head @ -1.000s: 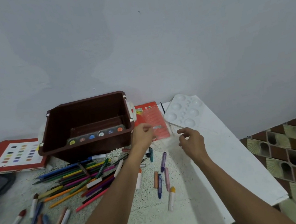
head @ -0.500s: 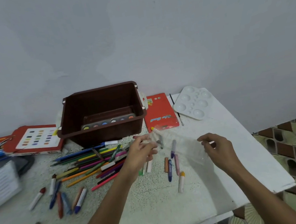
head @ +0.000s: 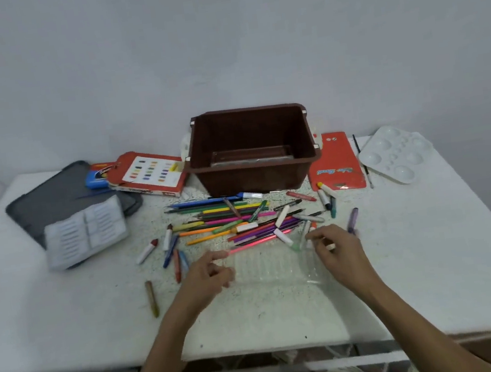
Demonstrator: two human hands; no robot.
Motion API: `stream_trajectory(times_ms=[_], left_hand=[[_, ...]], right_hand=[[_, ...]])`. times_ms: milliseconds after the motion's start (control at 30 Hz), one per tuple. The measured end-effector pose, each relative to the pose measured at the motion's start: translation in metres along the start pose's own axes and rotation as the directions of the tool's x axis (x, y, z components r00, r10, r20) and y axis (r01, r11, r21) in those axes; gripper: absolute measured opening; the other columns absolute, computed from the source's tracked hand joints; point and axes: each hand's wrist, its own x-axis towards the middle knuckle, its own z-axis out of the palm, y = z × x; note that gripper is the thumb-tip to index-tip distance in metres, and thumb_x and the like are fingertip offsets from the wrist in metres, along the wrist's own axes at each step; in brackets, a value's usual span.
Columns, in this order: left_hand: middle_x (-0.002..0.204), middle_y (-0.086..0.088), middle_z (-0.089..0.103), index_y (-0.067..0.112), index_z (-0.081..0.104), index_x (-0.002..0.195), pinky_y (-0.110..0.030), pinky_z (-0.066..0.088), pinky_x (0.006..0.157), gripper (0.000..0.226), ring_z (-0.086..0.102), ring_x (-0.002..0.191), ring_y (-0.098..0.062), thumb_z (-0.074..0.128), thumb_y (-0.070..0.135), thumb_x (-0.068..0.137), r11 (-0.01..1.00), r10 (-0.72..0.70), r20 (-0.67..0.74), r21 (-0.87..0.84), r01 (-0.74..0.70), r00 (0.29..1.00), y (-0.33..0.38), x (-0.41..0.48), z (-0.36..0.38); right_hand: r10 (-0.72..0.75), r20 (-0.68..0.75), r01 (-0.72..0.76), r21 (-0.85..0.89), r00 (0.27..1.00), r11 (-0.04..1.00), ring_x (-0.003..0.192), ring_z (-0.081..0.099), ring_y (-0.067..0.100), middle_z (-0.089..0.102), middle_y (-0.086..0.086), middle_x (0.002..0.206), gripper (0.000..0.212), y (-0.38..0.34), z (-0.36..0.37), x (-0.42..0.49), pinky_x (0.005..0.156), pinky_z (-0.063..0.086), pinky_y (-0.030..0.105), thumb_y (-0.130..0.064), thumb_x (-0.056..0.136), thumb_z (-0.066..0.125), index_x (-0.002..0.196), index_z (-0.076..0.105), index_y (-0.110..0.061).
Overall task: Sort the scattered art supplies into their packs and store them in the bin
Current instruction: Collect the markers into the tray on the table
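The left hand [head: 209,276] has its fingers curled at the near left edge of the clear tray [head: 267,268], thumb and forefinger pinching its rim as far as I can make out through the blur. The right hand [head: 336,248] pinches the tray's far right corner in the same way. A second ago both hands were up by the red pack [head: 335,164], beside the white palette [head: 396,153]. Half a second ago the tray hung in the air between them. Now it lies flat on the table [head: 434,254] in front of me, its far edge touching the nearest of the loose pencils and crayons [head: 233,218]. I read that as the pack being fetched and set down ready for filling, so sorting can begin, though nothing lies in its grooves yet. Beyond the pile stands the brown bin [head: 255,175], with something flat in its bottom that I cannot make out. Left of the bin lie the colour-chart box [head: 149,173] and a white insert [head: 85,232] on a dark grey lid [head: 52,195]. A stray brown crayon [head: 152,298] lies apart, left of the left hand.
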Motion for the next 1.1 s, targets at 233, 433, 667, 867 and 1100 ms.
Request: stream_trajectory(times_ms=[233,433,667,867,1100], left_hand=[[0.100,0.001,0.071,0.018,0.056,0.126,-0.026,0.055,0.075,0.033,0.069,0.085,-0.011,0.064,0.020,0.094,0.984,-0.034,0.119,0.177,0.013,0.992,-0.016,-0.008,-0.022],[0.101,0.002,0.071,0.023,0.053,0.131,-0.024,0.051,0.075,0.039,0.068,0.090,-0.011,0.065,0.023,0.093,0.997,-0.030,0.160,0.080,0.017,0.987,-0.014,-0.009,-0.030],[0.116,0.001,0.068,0.038,0.039,0.140,-0.024,0.050,0.080,0.081,0.067,0.102,-0.010,0.084,0.030,0.074,0.977,0.117,0.187,-0.200,-0.079,0.975,-0.002,-0.018,-0.019],[0.141,0.012,0.054,0.043,0.022,0.148,-0.032,0.055,0.087,0.099,0.059,0.123,-0.017,0.078,0.001,0.077,0.907,0.349,0.200,-0.317,-0.276,0.916,0.016,-0.011,0.004],[0.140,0.019,0.054,0.047,0.021,0.149,-0.036,0.049,0.099,0.105,0.059,0.120,-0.009,0.087,0.022,0.072,0.924,0.383,0.312,-0.111,-0.367,0.870,0.037,-0.003,0.018]], right_hand=[[0.009,0.015,-0.009,-0.033,1.000,0.999,0.084,0.060,0.012,0.064,-0.002,0.092,0.018,-0.015,0.026,-0.007,0.075,0.049,0.027,0.001,0.089,0.062,0.096,0.072,-0.013],[0.110,-0.054,-0.107,0.059,0.992,0.993,0.085,0.062,0.008,0.067,-0.003,0.091,0.019,-0.018,0.031,-0.016,0.073,0.044,0.009,-0.002,0.091,0.062,0.095,0.071,-0.018],[0.217,-0.107,-0.197,0.175,0.970,0.965,0.084,0.059,-0.005,0.067,-0.019,0.090,0.022,-0.025,0.028,-0.019,0.069,0.042,0.005,-0.009,0.094,0.062,0.091,0.069,-0.030],[0.235,0.032,-0.234,0.286,0.972,0.929,0.083,0.062,0.002,0.071,-0.012,0.088,0.016,-0.029,0.030,-0.018,0.071,0.047,0.015,-0.009,0.093,0.064,0.090,0.074,-0.021],[0.292,0.214,-0.361,0.476,0.932,0.802,0.081,0.066,0.016,0.072,0.001,0.087,0.015,-0.036,0.032,-0.014,0.079,0.056,0.030,-0.006,0.095,0.061,0.088,0.072,-0.013]])
